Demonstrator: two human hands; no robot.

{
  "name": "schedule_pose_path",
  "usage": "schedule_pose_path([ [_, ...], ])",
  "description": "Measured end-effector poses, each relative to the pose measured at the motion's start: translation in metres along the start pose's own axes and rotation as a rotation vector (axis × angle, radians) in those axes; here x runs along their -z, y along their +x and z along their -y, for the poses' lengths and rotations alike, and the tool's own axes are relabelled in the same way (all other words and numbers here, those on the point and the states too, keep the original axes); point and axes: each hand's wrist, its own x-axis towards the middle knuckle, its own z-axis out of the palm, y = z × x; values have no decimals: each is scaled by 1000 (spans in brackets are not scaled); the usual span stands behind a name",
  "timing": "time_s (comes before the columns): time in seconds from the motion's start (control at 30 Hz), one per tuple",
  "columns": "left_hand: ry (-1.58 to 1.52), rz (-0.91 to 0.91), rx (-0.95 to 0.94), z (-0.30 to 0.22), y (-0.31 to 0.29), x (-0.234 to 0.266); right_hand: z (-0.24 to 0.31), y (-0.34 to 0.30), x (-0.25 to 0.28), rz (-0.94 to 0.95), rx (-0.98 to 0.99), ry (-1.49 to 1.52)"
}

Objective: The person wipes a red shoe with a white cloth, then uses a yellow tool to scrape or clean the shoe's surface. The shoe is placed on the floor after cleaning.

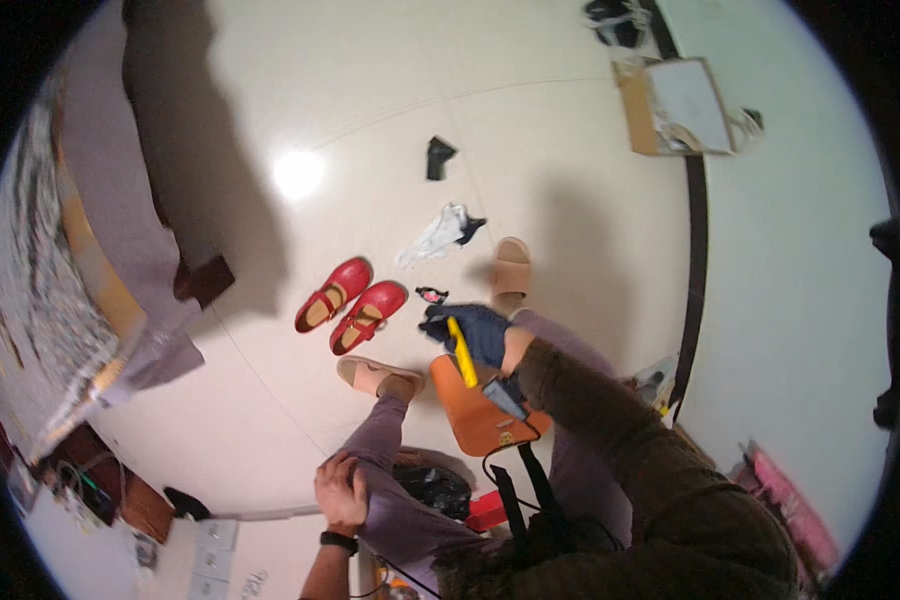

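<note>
My right hand [483,335], in a dark glove, is closed around a yellow stick-like object [462,352] whose exact kind I cannot make out. It is above an orange smooth-faced thing [470,415] between my legs. A grey device [505,398] with a cable is at my right wrist. My bare left hand [342,492] lies on my left knee, its fingers resting over it and holding nothing. Ahead and left of the gloved hand, a pair of red strap shoes [370,315] stands on the floor. A small pink-and-black item [431,295] lies just beyond my right fingertips.
Farther ahead lie a crumpled white-and-black piece [440,235] and a black piece [438,158]. A cardboard box [642,115] stands by the right wall. A bed [110,270] borders the left. My feet wear pink slippers [511,265]; a black plastic bag [435,490] sits beneath me.
</note>
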Motion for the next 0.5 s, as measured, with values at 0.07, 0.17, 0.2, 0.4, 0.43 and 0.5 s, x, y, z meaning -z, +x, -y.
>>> schedule_pose_path([
  [0.07, 113, 113, 52, -9, -1, -9, -23, -44, -16, 53, 97, 52],
  [0.17, 450, 201, -88, -36, 2, -16, -17, -132, -39, 48, 237, 63],
  [0.2, 454, 349, -122, -50, 6, -13, -8, -167, -42, 69, 318, 72],
  [0.4, -72, 487, -353, -222, 49, 66, 79, -376, -7, 67, 535, 186],
  [0.43, 1, 348, -625, -266, 61, 83, 90, -407, 1, 50, 568, 270],
  [0.5, -28, 395, -282, -352, 79, 120, 104, -470, 19, 197, 750, 370],
])
